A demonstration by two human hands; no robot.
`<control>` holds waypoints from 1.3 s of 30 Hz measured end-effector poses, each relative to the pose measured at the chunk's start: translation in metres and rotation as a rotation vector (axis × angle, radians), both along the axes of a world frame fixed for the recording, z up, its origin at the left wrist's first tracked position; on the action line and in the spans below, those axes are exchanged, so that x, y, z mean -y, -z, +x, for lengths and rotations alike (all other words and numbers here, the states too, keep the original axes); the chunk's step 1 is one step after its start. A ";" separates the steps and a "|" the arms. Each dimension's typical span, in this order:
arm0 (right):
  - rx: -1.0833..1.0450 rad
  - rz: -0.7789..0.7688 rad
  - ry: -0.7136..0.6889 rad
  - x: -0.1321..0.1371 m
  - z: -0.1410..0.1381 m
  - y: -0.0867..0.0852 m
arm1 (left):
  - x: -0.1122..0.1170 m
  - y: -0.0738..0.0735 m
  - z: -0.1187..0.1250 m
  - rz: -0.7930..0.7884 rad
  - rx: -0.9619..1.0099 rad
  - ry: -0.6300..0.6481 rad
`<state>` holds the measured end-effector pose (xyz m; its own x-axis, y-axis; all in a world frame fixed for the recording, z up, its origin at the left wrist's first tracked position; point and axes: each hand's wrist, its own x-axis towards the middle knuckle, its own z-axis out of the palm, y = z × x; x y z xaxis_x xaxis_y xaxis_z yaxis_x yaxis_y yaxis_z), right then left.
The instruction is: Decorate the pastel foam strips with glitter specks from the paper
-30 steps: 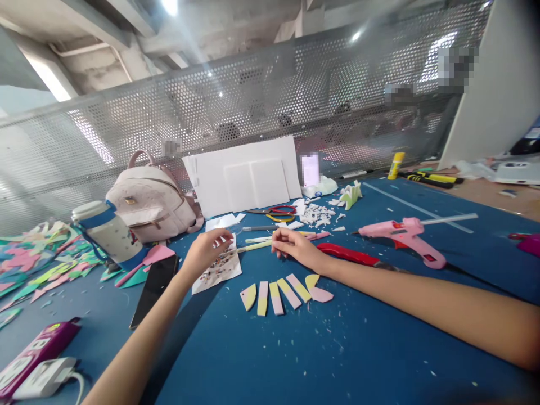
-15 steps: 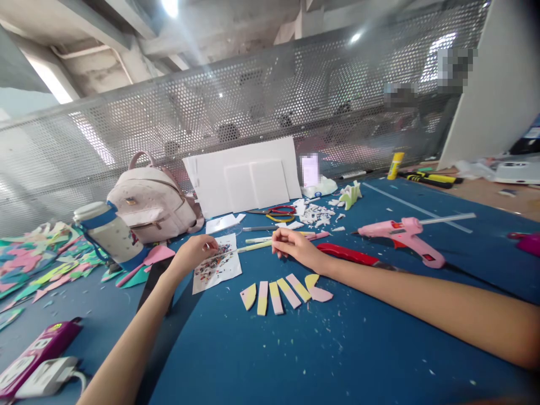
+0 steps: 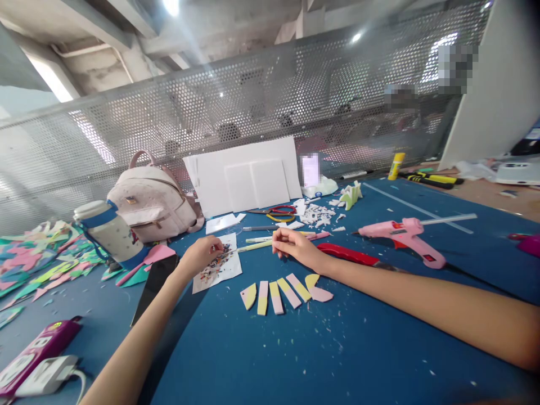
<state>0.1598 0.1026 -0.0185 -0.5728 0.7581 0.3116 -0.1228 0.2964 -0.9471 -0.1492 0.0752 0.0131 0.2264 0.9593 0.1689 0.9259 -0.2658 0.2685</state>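
My left hand [image 3: 201, 254] rests on a white sheet strewn with tiny coloured bits [image 3: 219, 267], its fingers curled in a pinch over the bits. My right hand [image 3: 292, 245] lies to the right, fingers closed on the end of a thin pale-yellow stick [image 3: 253, 246] that points toward the sheet. In front of both hands, several pink-and-yellow foam strips [image 3: 280, 292] fan out on the blue table [image 3: 295, 349].
A pink glue gun [image 3: 405, 235] and a red-handled cutter [image 3: 350, 255] lie right of my hands. A black phone [image 3: 152, 281], a water bottle [image 3: 107, 232] and a beige backpack [image 3: 149, 199] stand left. White boards [image 3: 244, 174] lean at the back. A power strip [image 3: 34, 360] sits near left.
My left hand shifted slightly left and back over the sheet of bits. My right hand and the stick stayed in place.
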 end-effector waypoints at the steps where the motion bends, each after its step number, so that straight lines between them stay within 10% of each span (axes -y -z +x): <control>1: 0.001 0.001 -0.001 0.000 0.000 0.000 | -0.001 0.001 0.000 0.003 -0.005 0.002; 39: 0.021 0.002 0.000 -0.002 0.001 0.002 | 0.000 0.006 0.007 0.145 0.014 -0.021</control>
<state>0.1603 0.1044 -0.0204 -0.5795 0.7574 0.3009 -0.1032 0.2981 -0.9489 -0.1427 0.0755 0.0070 0.2031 0.9290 0.3092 0.9281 -0.2834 0.2416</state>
